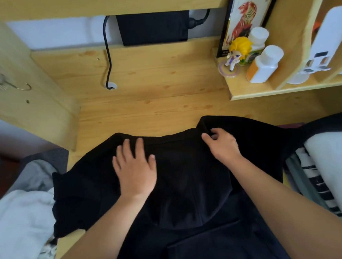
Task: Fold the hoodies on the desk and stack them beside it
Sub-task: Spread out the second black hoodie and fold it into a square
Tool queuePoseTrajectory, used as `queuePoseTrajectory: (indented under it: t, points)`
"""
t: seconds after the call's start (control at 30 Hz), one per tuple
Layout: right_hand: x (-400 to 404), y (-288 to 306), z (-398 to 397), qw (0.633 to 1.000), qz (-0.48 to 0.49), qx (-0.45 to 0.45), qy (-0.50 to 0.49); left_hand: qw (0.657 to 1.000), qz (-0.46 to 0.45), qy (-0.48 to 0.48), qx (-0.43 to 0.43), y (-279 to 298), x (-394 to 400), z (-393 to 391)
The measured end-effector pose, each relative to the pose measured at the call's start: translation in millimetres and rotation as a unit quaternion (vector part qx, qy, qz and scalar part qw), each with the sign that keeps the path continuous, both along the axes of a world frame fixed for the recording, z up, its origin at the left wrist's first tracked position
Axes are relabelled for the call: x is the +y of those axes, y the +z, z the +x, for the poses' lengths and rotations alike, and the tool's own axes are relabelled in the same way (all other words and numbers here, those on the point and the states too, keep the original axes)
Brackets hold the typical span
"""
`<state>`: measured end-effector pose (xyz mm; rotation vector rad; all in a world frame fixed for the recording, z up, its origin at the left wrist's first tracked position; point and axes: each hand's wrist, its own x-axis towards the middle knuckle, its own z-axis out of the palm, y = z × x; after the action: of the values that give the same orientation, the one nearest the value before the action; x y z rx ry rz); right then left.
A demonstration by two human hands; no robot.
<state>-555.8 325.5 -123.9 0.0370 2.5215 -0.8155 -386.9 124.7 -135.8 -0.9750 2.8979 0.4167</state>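
While my left hand (135,169) lies spread flat on the black hoodie (183,189) to pin it to the table (153,102), my right hand (221,143) pinches its far edge. That hold looks meant to draw the right side over.

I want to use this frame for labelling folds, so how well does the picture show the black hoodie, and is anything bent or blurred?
Head view: soft even light, no hard shadows; the black hoodie reads almost flat black, its folds faint; wide-angle bending curves the shelf edges; the right hand is slightly blurred, the left hand sharper.
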Motion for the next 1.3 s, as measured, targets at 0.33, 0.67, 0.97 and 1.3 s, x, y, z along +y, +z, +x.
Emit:
queuePoseTrajectory:
  t: [0.33, 0.67, 0.97, 1.3]
  points:
    - [-23.7, -12.9, -8.7, 0.99, -0.122, 0.013, -0.068, 0.929, 0.269, 0.221, 0.127, 4.1, -59.1, -20.2]
    - [27.1, -33.1, 2.7, 0.965, 0.201, 0.018, 0.168, 0.992, 0.107, 0.012, -0.06, -23.9, -51.1, 5.2]
    - [15.0, -8.4, -24.5, 0.97, 0.23, -0.022, 0.08, 0.977, 0.095, 0.044, -0.183, -21.5, -60.3, -12.4]
    - [-20.1, -43.8, 32.4, 0.898, 0.248, 0.167, 0.323, 0.996, -0.04, -0.081, 0.014, -10.9, -9.6, 14.8]
